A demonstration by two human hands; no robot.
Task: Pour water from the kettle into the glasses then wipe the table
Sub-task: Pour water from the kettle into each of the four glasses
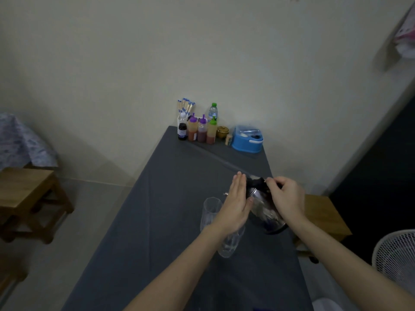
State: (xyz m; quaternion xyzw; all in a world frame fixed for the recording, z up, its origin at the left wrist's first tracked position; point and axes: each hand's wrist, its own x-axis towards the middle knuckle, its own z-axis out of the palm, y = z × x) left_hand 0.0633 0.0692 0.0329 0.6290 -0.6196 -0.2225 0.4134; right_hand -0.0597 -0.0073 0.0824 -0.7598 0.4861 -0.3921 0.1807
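The steel kettle (262,209) hangs tilted above the grey tabletop (161,221), its base lifted toward 4 o'clock. The right hand (286,199) is closed around its black handle, while the left hand (237,204) lies flat and open-fingered against the kettle's side, steadying it. Two clear glasses stand just at 8 o'clock of the kettle: the far glass (210,212) looks empty, the near glass (231,243), partly hidden by the left wrist, seems to hold a little water, though blur makes that uncertain. Pouring looks barely begun; wiping remains. No cloth is visible. Sauce bottles (201,131) and a blue container (247,140) sit at 12 o'clock.
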